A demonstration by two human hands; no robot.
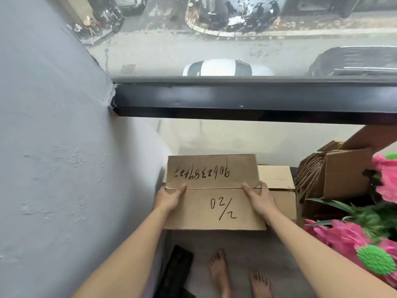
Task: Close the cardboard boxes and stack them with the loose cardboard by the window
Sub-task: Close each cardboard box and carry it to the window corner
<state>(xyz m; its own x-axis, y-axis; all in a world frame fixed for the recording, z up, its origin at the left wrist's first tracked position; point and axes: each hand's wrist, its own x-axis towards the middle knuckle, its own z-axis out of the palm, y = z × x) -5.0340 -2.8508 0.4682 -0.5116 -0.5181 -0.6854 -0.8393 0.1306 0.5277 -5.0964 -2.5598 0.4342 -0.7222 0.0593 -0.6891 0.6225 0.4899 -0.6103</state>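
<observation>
Holding the closed box [214, 196] by the window [236, 50], left hand [169, 200] and right hand [261, 200] each keep a curled grip across its flap seam; untaped flaps could spring open if either lets go.

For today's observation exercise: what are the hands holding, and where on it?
Both hands, left and right, hold the closed cardboard box by its side edges, thumbs on top.

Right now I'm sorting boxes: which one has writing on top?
The box both hands hold, left hand and right hand; the plain box behind shows none.
</observation>
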